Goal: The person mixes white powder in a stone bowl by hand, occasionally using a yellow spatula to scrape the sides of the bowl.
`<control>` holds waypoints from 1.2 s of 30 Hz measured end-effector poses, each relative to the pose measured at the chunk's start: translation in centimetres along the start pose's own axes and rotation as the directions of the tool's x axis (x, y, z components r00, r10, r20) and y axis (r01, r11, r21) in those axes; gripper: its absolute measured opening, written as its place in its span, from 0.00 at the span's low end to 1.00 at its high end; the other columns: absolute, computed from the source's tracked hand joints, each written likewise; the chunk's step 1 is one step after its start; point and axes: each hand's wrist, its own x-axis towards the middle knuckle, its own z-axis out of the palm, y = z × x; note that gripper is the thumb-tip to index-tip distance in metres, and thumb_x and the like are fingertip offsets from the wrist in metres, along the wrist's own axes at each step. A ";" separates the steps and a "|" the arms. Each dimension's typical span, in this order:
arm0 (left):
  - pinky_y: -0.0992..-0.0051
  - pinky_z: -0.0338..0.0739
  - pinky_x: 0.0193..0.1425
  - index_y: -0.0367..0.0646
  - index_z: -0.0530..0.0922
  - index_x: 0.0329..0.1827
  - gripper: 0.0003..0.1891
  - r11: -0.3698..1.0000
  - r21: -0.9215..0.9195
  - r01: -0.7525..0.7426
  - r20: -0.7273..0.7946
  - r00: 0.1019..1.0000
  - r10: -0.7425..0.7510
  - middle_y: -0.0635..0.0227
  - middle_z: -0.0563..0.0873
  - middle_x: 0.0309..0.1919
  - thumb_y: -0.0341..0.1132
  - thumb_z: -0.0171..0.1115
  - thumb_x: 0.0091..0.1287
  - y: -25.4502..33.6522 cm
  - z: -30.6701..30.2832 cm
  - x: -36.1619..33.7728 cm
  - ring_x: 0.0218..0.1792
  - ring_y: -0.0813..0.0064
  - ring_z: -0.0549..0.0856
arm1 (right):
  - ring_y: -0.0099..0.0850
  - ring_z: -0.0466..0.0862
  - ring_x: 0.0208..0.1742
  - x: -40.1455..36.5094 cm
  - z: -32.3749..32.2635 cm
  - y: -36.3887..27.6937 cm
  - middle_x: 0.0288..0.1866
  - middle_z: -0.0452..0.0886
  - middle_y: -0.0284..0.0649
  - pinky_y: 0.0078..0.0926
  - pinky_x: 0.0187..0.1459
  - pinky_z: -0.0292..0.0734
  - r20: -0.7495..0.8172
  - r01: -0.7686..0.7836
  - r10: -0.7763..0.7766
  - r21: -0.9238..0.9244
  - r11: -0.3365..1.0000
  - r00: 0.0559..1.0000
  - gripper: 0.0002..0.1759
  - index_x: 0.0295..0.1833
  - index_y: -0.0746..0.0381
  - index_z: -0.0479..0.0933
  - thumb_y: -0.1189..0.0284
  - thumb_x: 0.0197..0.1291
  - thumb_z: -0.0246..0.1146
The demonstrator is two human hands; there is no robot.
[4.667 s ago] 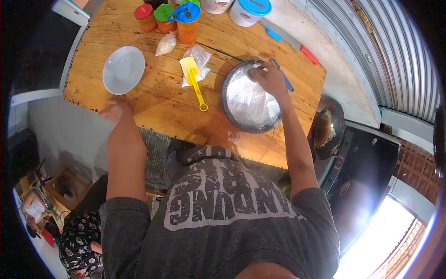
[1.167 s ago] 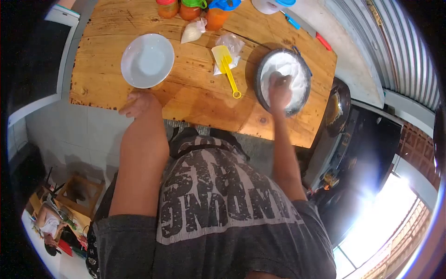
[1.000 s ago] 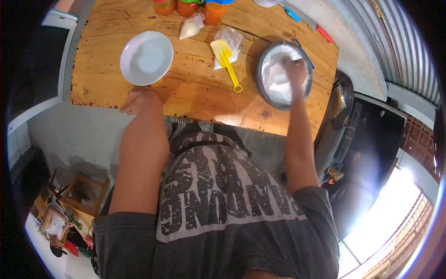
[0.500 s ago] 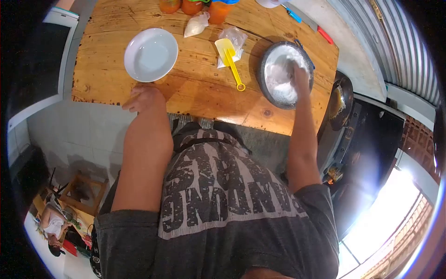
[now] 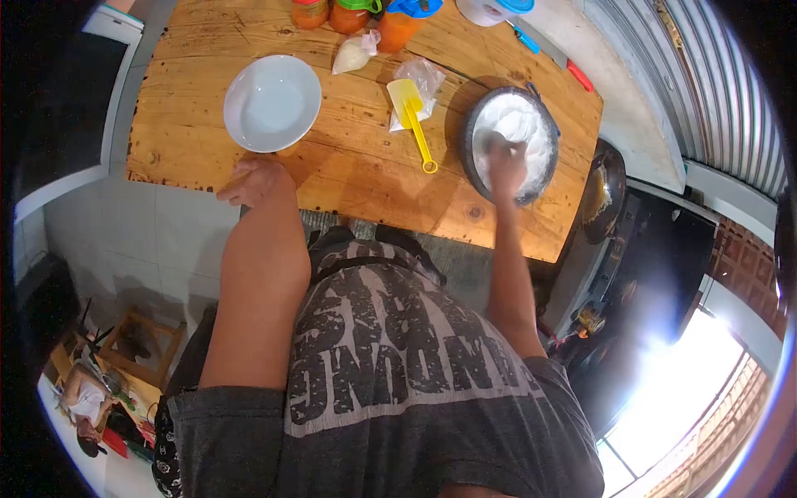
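Note:
Near the table's front edge rests my left hand, its fingers loosely curled, just below a white bowl that looks bare inside. My right hand is down in a dark round bowl of white powder; its fingertips are blurred or sunk in the powder, so I cannot make out their grip. Between the two bowls lies a yellow scoop, partly on a clear plastic bag. A small bag of pale grains sits behind it.
Jars with orange contents stand at the wooden table's far edge. Beyond it lie a blue-handled tool and a red-handled knife. A pan is on the right by the stove. Another person is at the lower left.
My right hand has moved left and toward me inside the dark bowl, and more white powder shows behind it. My left hand has stayed almost where it was.

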 end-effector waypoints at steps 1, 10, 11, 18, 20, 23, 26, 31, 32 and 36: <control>0.47 0.75 0.42 0.40 0.56 0.61 0.28 1.000 0.005 -0.010 0.000 1.000 0.010 0.51 0.72 0.51 0.49 0.45 0.65 -0.3 1.1 0.3 0.45 0.46 0.79 | 0.55 0.83 0.36 -2.4 -1.6 -3.7 0.30 0.83 0.55 0.50 0.40 0.77 -0.066 0.060 -0.070 -0.153 0.986 0.995 0.24 0.51 0.55 0.70 0.50 0.57 0.60; 0.47 0.75 0.41 0.40 0.56 0.61 0.27 0.999 -0.025 -0.022 0.011 1.000 0.023 0.50 0.71 0.51 0.49 0.45 0.65 0.5 -0.2 -0.5 0.45 0.46 0.79 | 0.54 0.83 0.42 3.3 -2.6 0.2 0.37 0.83 0.55 0.46 0.43 0.77 0.130 0.084 -0.073 -0.079 0.993 0.989 0.29 0.46 0.60 0.74 0.46 0.52 0.62; 0.47 0.75 0.41 0.40 0.56 0.60 0.27 0.999 -0.029 -0.013 0.011 1.000 0.013 0.50 0.71 0.51 0.49 0.45 0.65 0.5 -0.8 -0.7 0.45 0.46 0.79 | 0.54 0.83 0.42 0.5 -3.0 -2.1 0.37 0.83 0.55 0.47 0.42 0.76 0.100 0.078 -0.064 -0.144 0.986 0.993 0.27 0.47 0.57 0.73 0.47 0.53 0.62; 0.47 0.75 0.41 0.40 0.56 0.60 0.27 0.999 -0.013 -0.037 0.023 0.999 0.037 0.50 0.71 0.51 0.49 0.45 0.65 0.2 1.0 -0.1 0.45 0.46 0.79 | 0.52 0.83 0.45 7.7 -3.4 -2.3 0.40 0.83 0.54 0.47 0.45 0.76 0.166 0.082 -0.048 -0.206 0.975 0.985 0.27 0.44 0.60 0.75 0.49 0.49 0.63; 0.47 0.75 0.41 0.40 0.56 0.60 0.26 0.999 -0.011 -0.037 0.022 0.999 0.038 0.50 0.71 0.51 0.49 0.45 0.65 0.9 -1.7 -0.8 0.45 0.46 0.79 | 0.51 0.83 0.46 9.1 -3.0 0.8 0.41 0.83 0.54 0.42 0.47 0.77 0.340 0.109 -0.062 -0.121 0.987 0.938 0.31 0.41 0.64 0.77 0.46 0.44 0.66; 0.47 0.75 0.41 0.40 0.56 0.59 0.26 0.999 -0.039 -0.009 0.023 1.000 0.010 0.50 0.71 0.51 0.49 0.45 0.65 1.6 -4.2 -1.8 0.45 0.46 0.79 | 0.54 0.83 0.41 -0.7 -3.5 -3.0 0.37 0.84 0.53 0.47 0.42 0.77 0.179 0.135 -0.090 -0.259 0.956 0.980 0.30 0.53 0.58 0.72 0.47 0.52 0.62; 0.47 0.75 0.41 0.40 0.56 0.59 0.26 0.999 -0.028 -0.022 0.017 1.000 0.023 0.50 0.71 0.51 0.49 0.45 0.66 1.5 -4.3 -1.7 0.45 0.46 0.79 | 0.55 0.83 0.39 -0.1 -2.9 -3.1 0.35 0.84 0.53 0.50 0.41 0.77 0.143 0.131 -0.092 -0.298 0.945 0.985 0.29 0.56 0.55 0.68 0.48 0.55 0.60; 0.47 0.75 0.41 0.40 0.56 0.59 0.26 0.998 -0.041 -0.047 0.044 0.998 0.049 0.50 0.71 0.51 0.49 0.45 0.66 0.6 -1.6 -1.1 0.45 0.46 0.79 | 0.37 0.82 0.22 8.7 -3.5 0.5 0.21 0.81 0.46 0.34 0.26 0.75 0.355 0.042 -0.075 0.100 0.994 0.932 0.28 0.37 0.68 0.77 0.48 0.53 0.64; 0.47 0.75 0.41 0.40 0.56 0.59 0.26 0.998 -0.053 -0.041 0.042 0.998 0.043 0.50 0.71 0.51 0.49 0.45 0.66 0.4 -1.3 -0.9 0.45 0.46 0.79 | 0.28 0.76 0.15 8.6 -5.1 -0.9 0.17 0.78 0.42 0.26 0.16 0.68 0.458 -0.096 0.012 0.160 0.983 0.889 0.30 0.34 0.69 0.77 0.48 0.52 0.66; 0.47 0.75 0.41 0.40 0.56 0.58 0.26 0.996 -0.092 -0.008 0.056 0.998 0.013 0.50 0.71 0.51 0.49 0.45 0.66 1.1 -3.4 -1.9 0.45 0.46 0.79 | 0.25 0.70 0.13 9.9 -5.5 -1.2 0.18 0.76 0.37 0.25 0.14 0.61 0.515 -0.068 0.046 0.023 0.997 0.856 0.28 0.36 0.66 0.79 0.47 0.53 0.66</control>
